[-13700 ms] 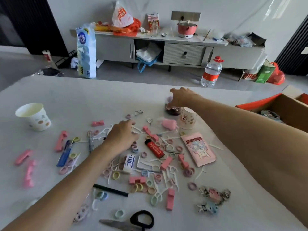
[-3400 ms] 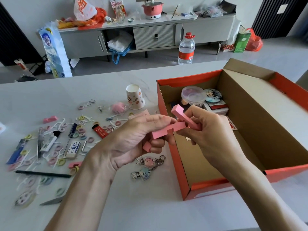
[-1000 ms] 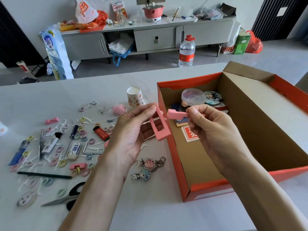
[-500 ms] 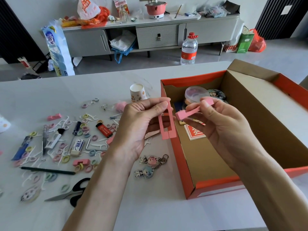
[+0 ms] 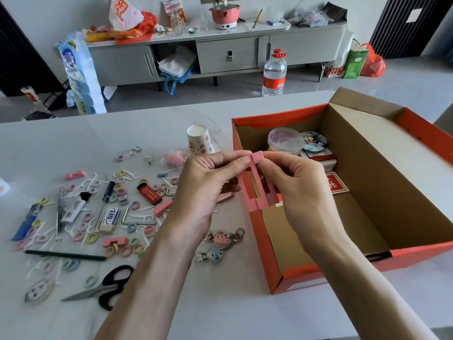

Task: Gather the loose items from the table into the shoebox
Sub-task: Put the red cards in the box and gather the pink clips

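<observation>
Your left hand (image 5: 208,185) and right hand (image 5: 291,182) both pinch the pink blocks (image 5: 257,187), hiding their joints; the orange cardboard shoebox (image 5: 416,123) sits at three o'clock.

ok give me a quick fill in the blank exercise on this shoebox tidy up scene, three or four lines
1. Both hands, the left hand and the right hand, hold interlocked ____ plastic pieces over the orange cardboard shoebox.
2. The black-handled scissors lie on the white table, ____ the shoebox.
3. The patterned paper cup stands just ____ of the shoebox.
4. The clear round lidded tub sits ____ the shoebox.

Missing words: pink; outside; left; inside
</observation>
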